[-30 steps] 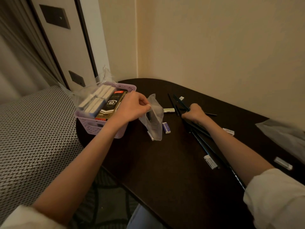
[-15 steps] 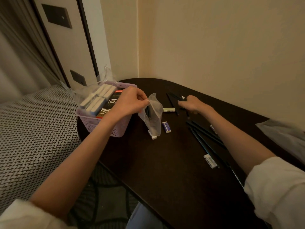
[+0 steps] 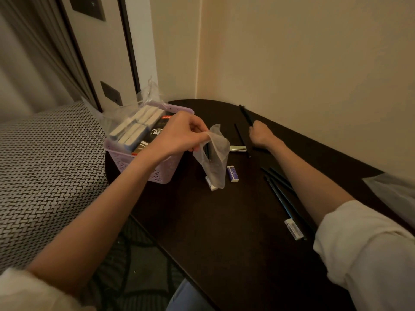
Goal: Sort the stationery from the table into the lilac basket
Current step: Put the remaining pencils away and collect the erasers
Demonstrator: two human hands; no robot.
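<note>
The lilac basket [image 3: 143,169] stands at the table's left edge, packed with eraser packs and a black lead box. My left hand [image 3: 179,135] pinches the top of a small clear plastic bag [image 3: 213,160] that hangs beside the basket with dark pencils inside. My right hand [image 3: 260,135] grips dark pencils [image 3: 246,115] that point up and away at the far side of the table. More dark pencils [image 3: 278,182] lie under my right forearm. Loose erasers lie around: a purple one [image 3: 232,173], a white one [image 3: 211,184], a pale green one [image 3: 238,148], and another [image 3: 294,230] near my sleeve.
The dark table [image 3: 224,232] sits in a wall corner with a patterned bed [image 3: 45,167] on its left. A clear plastic bag [image 3: 390,194] lies at the table's right edge. Crumpled plastic [image 3: 148,93] sticks up behind the basket.
My right hand moved from the pencils at mid-table to the far side and now holds pencils there. My left hand keeps holding the bag beside the basket.
</note>
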